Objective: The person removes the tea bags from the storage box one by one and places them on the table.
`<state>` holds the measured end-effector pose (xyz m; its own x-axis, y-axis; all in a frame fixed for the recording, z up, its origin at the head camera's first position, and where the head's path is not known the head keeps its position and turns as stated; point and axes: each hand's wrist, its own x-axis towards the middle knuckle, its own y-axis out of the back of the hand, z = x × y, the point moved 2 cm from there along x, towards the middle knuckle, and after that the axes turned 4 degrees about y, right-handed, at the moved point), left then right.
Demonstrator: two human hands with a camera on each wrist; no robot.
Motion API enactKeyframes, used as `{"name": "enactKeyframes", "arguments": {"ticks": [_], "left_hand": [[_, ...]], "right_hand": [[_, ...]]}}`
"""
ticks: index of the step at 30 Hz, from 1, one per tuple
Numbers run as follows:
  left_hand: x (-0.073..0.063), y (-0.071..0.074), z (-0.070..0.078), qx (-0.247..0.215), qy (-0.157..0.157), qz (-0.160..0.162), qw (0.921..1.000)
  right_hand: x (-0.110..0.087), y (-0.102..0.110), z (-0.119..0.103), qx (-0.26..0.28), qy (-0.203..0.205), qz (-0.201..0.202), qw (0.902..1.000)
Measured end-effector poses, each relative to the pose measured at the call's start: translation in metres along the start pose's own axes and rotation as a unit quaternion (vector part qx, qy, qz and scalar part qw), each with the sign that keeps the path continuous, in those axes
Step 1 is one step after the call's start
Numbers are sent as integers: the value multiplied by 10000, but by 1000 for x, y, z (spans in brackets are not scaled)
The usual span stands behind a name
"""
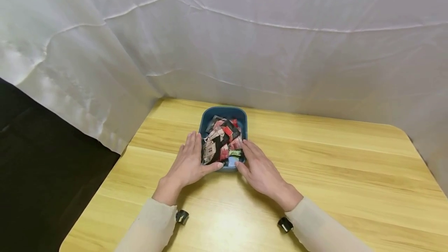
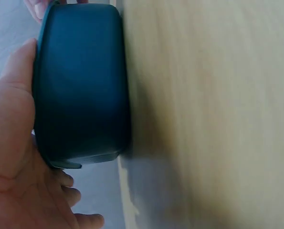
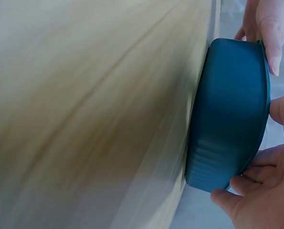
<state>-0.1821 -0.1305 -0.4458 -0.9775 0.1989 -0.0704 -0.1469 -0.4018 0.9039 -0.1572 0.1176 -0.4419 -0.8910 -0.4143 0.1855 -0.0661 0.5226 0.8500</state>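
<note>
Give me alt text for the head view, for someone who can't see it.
A person's left hand and right hand touch opposite sides of a blue bin of colourful packets. It sits on a wooden table, with pale cloth hanging behind.

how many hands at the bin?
2: the left hand at the left side of the blue bin, the right hand at its right side. No others show.

No readable text, number or brand for you to log. Packets (image 1: 218,141) in the blue tub (image 1: 224,111) before you bear red, black and pale print; too small and blurred for you to read.
</note>
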Motion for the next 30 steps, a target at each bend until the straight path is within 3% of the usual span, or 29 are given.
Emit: {"name": "enactKeyframes", "arguments": {"ticks": [5, 10, 18, 24, 30], "left_hand": [[-1, 5, 2, 16, -21, -132, 9999], [4, 0, 2, -16, -140, -179, 9997], [2, -1, 2, -172, -78, -121, 9997], [3, -2, 4, -168, -73, -223, 9996], [1, -2, 8, -198, -59, -276, 9994]], "right_hand": [[1, -2, 0, -12, -41, -60, 10000], [4, 8, 0, -274, -14, -208, 9994], [51, 41, -25, -815, 690, -470, 9932], [86, 26, -51, -1288, 1133, -1195, 9779], [101, -2, -59, -1885, 1205, -1904, 9559]]}}
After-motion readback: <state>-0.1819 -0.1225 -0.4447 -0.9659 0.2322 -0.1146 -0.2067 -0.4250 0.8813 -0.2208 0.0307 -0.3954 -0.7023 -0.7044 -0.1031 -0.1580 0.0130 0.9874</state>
